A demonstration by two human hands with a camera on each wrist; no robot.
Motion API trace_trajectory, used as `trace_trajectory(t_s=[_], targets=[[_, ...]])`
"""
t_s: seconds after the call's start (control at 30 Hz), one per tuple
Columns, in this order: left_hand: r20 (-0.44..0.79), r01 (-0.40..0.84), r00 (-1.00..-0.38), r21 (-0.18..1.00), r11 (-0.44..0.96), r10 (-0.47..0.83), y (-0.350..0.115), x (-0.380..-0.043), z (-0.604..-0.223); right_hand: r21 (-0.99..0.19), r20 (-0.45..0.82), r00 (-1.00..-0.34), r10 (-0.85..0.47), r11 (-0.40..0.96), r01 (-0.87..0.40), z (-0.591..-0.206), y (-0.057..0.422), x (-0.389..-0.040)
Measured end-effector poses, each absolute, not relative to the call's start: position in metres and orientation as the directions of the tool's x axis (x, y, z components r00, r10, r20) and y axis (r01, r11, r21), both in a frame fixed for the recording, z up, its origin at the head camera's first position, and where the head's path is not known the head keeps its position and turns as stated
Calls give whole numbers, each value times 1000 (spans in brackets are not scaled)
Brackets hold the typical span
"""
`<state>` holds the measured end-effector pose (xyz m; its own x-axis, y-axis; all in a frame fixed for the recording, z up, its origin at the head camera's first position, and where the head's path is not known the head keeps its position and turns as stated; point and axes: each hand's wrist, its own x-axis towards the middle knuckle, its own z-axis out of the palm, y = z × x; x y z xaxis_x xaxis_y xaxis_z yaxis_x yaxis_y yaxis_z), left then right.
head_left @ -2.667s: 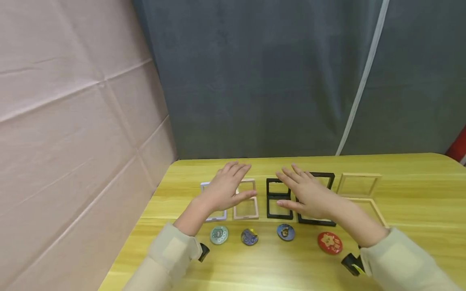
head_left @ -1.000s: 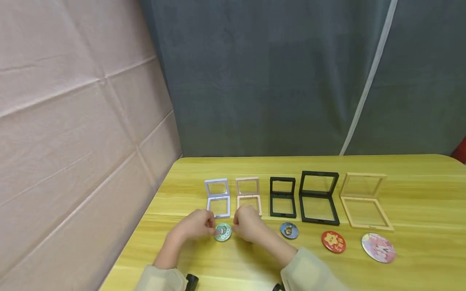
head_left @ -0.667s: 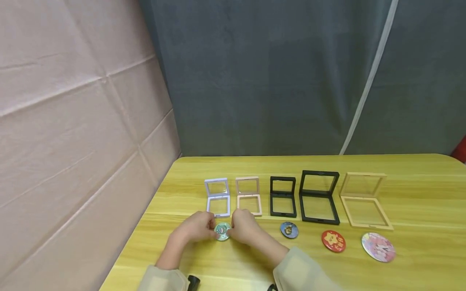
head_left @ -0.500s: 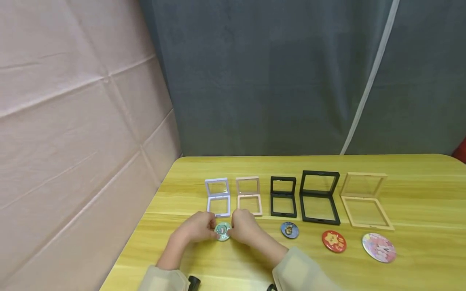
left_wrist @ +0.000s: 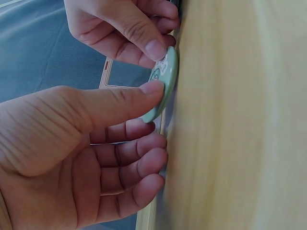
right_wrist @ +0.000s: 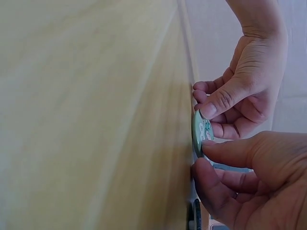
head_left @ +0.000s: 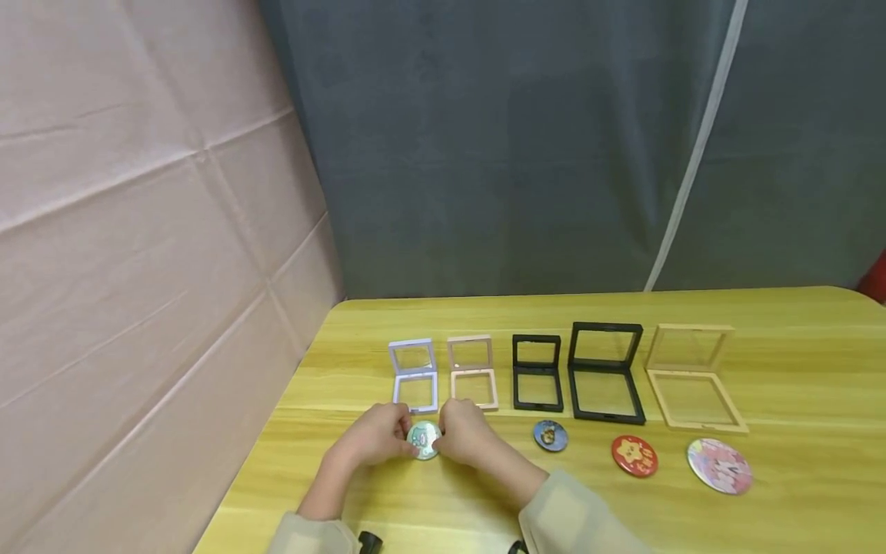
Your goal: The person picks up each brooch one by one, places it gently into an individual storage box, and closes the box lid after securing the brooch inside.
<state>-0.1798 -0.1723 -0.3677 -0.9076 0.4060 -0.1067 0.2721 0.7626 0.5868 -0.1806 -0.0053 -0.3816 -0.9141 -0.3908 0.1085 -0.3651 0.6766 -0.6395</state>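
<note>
A round green button badge (head_left: 424,440) with a cartoon print is at the front left of the row. My left hand (head_left: 377,435) pinches its left edge, thumb on the printed face and fingers beneath. On the opposite edge my right hand (head_left: 472,432) pinches it likewise. In the left wrist view the badge (left_wrist: 162,85) stands tilted, close over the wood, with both thumbs on it. The right wrist view shows the badge (right_wrist: 201,134) between the two thumbs. Just behind it lies an open lilac display frame (head_left: 415,392); a pink display frame (head_left: 474,390) is partly covered by my right hand.
Farther right stand a small black frame (head_left: 537,389), a larger black frame (head_left: 607,395) and a yellow frame (head_left: 695,400), all open. Before them lie a blue badge (head_left: 550,435), a red badge (head_left: 634,455) and a pink badge (head_left: 720,466). A pale cloth wall (head_left: 173,308) borders the left.
Both hands, earlier spread open above the frames, have come down to the green badge. The right hand has closed in from the right, and both now pinch the badge's edges.
</note>
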Motion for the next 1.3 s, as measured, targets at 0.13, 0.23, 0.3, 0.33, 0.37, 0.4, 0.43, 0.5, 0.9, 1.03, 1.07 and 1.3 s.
trace_trajectory(t_s=[0.13, 0.23, 0.3, 0.33, 0.37, 0.4, 0.43, 0.5, 0.9, 1.03, 1.07, 1.3], targets=[[-80, 302, -903, 581, 756, 422, -173, -179, -368, -640, 104, -920, -379, 682, -354, -381, -6, -180], [-62, 322, -900, 572, 754, 431, -174, -180, -369, -640, 100, -922, -373, 685, -347, -381, -6, -179], [-59, 327, -899, 571, 753, 435, -175, -179, -369, -647, 98, -922, -374, 680, -345, -381, -7, -178], [-59, 328, -897, 573, 751, 437, -175, -179, -369, -650, 96, -922, -375, 678, -343, -381, -6, -178], [-61, 328, -896, 576, 748, 440, -175, -178, -370, -652, 92, -923, -374, 677, -340, -381, -6, -177], [-62, 328, -895, 580, 746, 441, -175, -177, -370, -655, 89, -923, -373, 676, -337, -382, -6, -177], [-63, 327, -894, 585, 742, 443, -175, -177, -370, -655, 87, -925, -371, 678, -334, -382, -6, -176], [-60, 328, -893, 592, 737, 445, -174, -176, -369, -656, 81, -928, -364, 682, -324, -382, -6, -175], [-49, 327, -889, 628, 706, 455, -178, -178, -368, -659, 106, -927, -360, 672, -336, -379, -7, -178], [-40, 328, -891, 631, 703, 451, -180, -178, -368, -683, 120, -926, -357, 648, -338, -380, -7, -180], [-39, 326, -893, 633, 702, 449, -180, -178, -368, -688, 124, -926, -355, 642, -339, -380, -7, -181], [-40, 320, -894, 641, 697, 446, -181, -180, -370, -730, 154, -931, -332, 596, -334, -382, -5, -182]])
